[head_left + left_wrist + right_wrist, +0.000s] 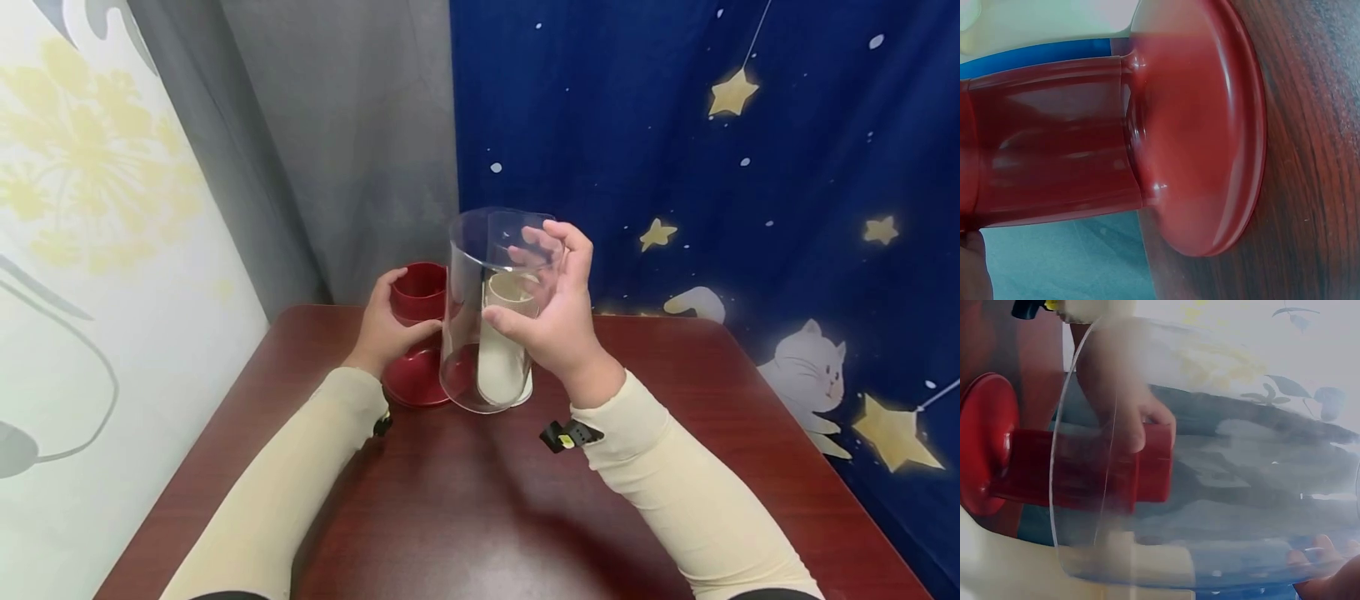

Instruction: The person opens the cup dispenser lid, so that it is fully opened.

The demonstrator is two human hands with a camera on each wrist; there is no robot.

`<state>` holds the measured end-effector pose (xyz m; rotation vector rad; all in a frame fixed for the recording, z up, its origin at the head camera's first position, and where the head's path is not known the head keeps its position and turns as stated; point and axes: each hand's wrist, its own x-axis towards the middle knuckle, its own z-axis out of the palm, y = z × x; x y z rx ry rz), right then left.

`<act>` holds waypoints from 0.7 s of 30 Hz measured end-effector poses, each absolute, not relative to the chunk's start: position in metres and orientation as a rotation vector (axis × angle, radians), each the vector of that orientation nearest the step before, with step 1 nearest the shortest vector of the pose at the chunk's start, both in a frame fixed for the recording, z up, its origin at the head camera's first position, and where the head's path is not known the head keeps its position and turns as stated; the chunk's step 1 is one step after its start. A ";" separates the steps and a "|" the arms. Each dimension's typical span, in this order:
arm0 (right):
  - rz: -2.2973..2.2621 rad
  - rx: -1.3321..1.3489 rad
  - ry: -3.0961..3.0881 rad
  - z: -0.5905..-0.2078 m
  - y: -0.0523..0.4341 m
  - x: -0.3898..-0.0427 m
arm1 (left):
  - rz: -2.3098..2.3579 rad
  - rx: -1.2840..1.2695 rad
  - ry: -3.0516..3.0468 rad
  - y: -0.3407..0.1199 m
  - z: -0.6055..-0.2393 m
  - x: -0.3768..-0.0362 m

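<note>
A red stand (418,293), an upright tube on a wide round foot (414,380), sits on the dark wooden table (480,500). My left hand (390,325) grips its tube from the left. In the left wrist view the red stand (1147,131) fills the frame. My right hand (557,310) holds a tall clear plastic cylinder (480,275), tilted, thumb on its front and fingers over its open rim. A cream stand (504,354) shows through the clear wall; I cannot tell whether it is inside or behind. In the right wrist view the clear cylinder (1210,506) spans the frame, with my fingertips (1322,550) on it.
A grey curtain (352,150) and a blue starry cloth (712,167) hang right behind the table's far edge. A pale flowered panel (90,250) stands along the left side. Both cream sleeves (675,492) reach over the near part of the table.
</note>
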<state>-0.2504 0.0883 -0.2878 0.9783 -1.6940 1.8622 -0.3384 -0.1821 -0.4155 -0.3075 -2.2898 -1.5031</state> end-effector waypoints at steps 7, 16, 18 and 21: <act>1.857 0.968 -1.668 -0.312 0.104 -0.246 | -1.498 -0.311 -2.289 -0.181 -0.416 -0.338; 1.922 0.906 -1.639 -0.341 0.127 -0.244 | -1.502 -0.305 -2.283 -0.179 -0.415 -0.335; 1.941 0.894 -1.637 -0.344 0.133 -0.244 | -1.493 -0.306 -2.277 -0.179 -0.415 -0.335; 1.929 0.857 -1.648 -0.348 0.142 -0.245 | -1.489 -0.307 -2.276 -0.178 -0.416 -0.336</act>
